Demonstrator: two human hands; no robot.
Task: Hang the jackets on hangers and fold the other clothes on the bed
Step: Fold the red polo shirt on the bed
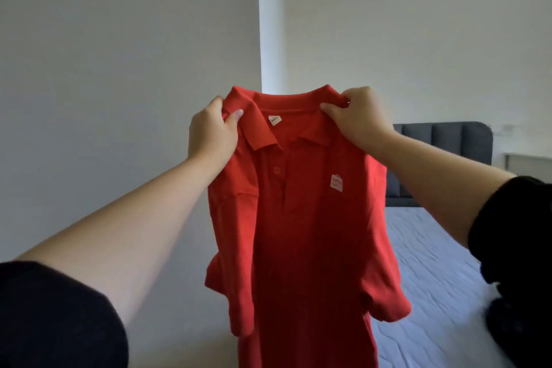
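Observation:
A red polo shirt [301, 233] hangs in the air in front of me, its front and a small white chest logo facing me. My left hand [213, 128] pinches its left shoulder beside the collar. My right hand [357, 119] grips the right shoulder at the same height. Both short sleeves droop at the sides, and the shirt's hem runs out of the bottom of the view. The bed [442, 263] with a pale blue sheet lies behind and to the right of the shirt.
A dark grey padded headboard [448, 140] stands at the bed's far end against the white wall. Dark clothing [519, 323] lies at the right edge on the bed. A pale ledge [528, 158] shows at the far right.

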